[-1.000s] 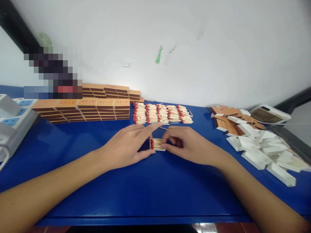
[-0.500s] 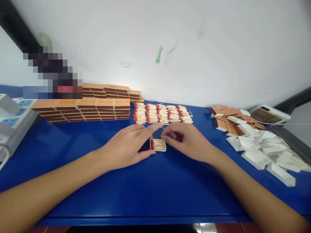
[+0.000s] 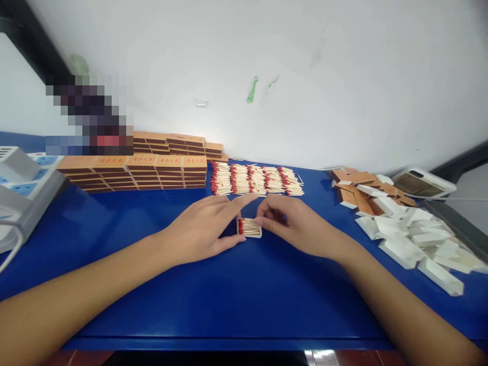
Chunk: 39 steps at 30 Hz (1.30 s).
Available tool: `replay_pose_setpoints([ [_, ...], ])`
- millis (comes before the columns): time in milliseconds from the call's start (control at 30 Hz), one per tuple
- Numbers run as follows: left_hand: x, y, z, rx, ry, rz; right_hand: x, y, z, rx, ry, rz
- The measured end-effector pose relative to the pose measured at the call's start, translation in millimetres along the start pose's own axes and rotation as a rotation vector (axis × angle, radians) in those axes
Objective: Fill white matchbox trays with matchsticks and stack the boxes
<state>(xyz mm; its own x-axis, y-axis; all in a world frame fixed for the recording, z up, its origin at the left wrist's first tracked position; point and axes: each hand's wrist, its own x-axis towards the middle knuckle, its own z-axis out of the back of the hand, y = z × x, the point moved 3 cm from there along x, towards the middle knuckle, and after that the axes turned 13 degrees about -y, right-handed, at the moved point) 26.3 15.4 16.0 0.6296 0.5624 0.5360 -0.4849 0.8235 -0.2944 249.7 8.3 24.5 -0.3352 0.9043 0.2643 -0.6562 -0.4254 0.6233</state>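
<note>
A small white matchbox tray [image 3: 249, 235] filled with red-tipped matches [image 3: 250, 226] lies on the blue table. My left hand [image 3: 208, 226] grips its left end between the thumb and a bent finger, with the index finger stretched out above. At the right end of the tray, the thumb and index finger of my right hand [image 3: 293, 221] are pinched together, touching the match ends or the tray's edge. What sits in that pinch, if anything, is hidden. Behind both hands lie several bundles of loose matches [image 3: 257, 179], laid side by side.
Stacked orange matchboxes [image 3: 170, 162] stand at the back left, beside a power strip [image 3: 23, 190]. To the right are a pile of orange sleeves [image 3: 360, 190], a heap of white trays [image 3: 412, 234] and a phone [image 3: 423, 182]. A white wall [image 3: 343, 101] rises behind.
My right hand's thumb and index finger have come left and down onto the right end of the tray. My left hand keeps its hold. The view has shifted slightly.
</note>
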Motion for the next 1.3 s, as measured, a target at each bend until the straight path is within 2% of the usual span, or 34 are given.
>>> replay_pose_setpoints([
  [100,0.1,-0.8,1.0,-0.013,-0.007,0.000,-5.2,9.0,-3.7,0.033,0.075,0.016],
  [367,-1.2,-1.1,0.3,-0.013,-0.017,-0.014,-3.7,7.1,-6.3,-0.007,-0.008,0.046],
  [500,-1.3,-0.7,0.1,-0.014,-0.013,-0.002,-4.7,8.6,-8.6,-0.010,0.007,0.075],
  [767,-2.0,-1.0,0.1,-0.015,-0.005,-0.005,-4.4,8.7,-10.0,-0.020,-0.002,0.043],
  [1000,-2.0,-0.6,-0.3,-0.018,-0.005,-0.003,1.1,-0.8,-12.2,0.001,-0.156,-0.026],
  [1200,-2.3,0.0,-0.9,0.000,0.006,-0.003,17.6,-28.2,8.3,-0.230,-0.412,0.084],
  [1300,-1.4,-0.3,-0.2,0.007,0.007,0.000,22.2,-45.2,19.8,-0.295,-0.377,0.079],
])
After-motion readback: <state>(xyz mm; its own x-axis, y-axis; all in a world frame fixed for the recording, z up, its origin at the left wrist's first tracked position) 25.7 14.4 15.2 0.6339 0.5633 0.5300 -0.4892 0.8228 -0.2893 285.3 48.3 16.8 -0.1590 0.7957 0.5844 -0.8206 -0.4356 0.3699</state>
